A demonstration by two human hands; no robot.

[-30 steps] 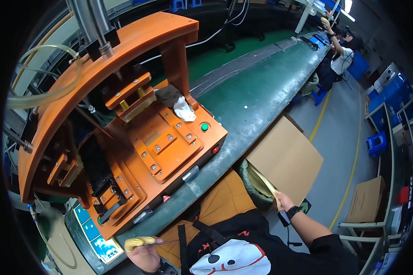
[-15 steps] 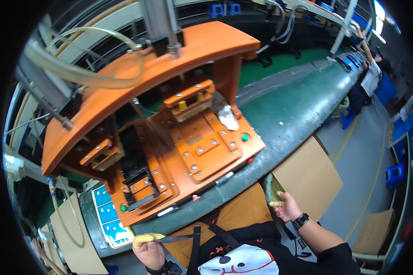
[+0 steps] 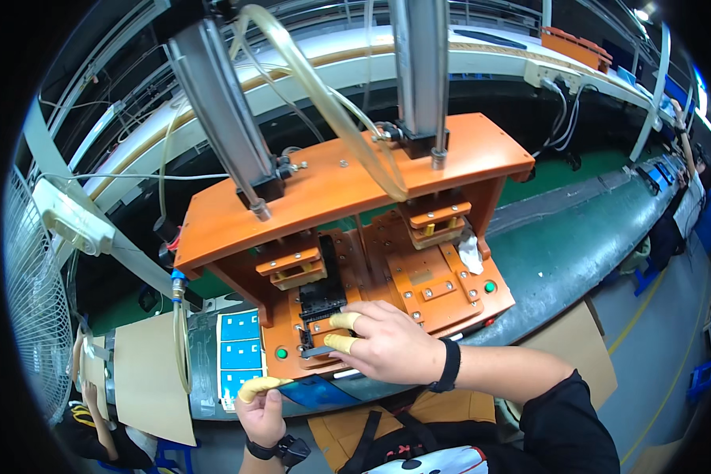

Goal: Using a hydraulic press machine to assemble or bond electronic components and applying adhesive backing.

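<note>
Blue label sheet [image 3: 239,353], a grid of rectangular panels on white, lies flat left of the orange press. Flat brown cardboard sheet [image 3: 144,379] just left of it. Another cardboard sheet [image 3: 577,351] on the floor, lower right.

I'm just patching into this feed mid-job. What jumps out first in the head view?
The big orange press fixture fills the centre, with two metal cylinders and clear hoses rising from its top plate. The right hand, with yellow finger cots, rests on the black part in the fixture's left nest. The left hand sits at the bench's near edge, below the blue label sheet.
</note>
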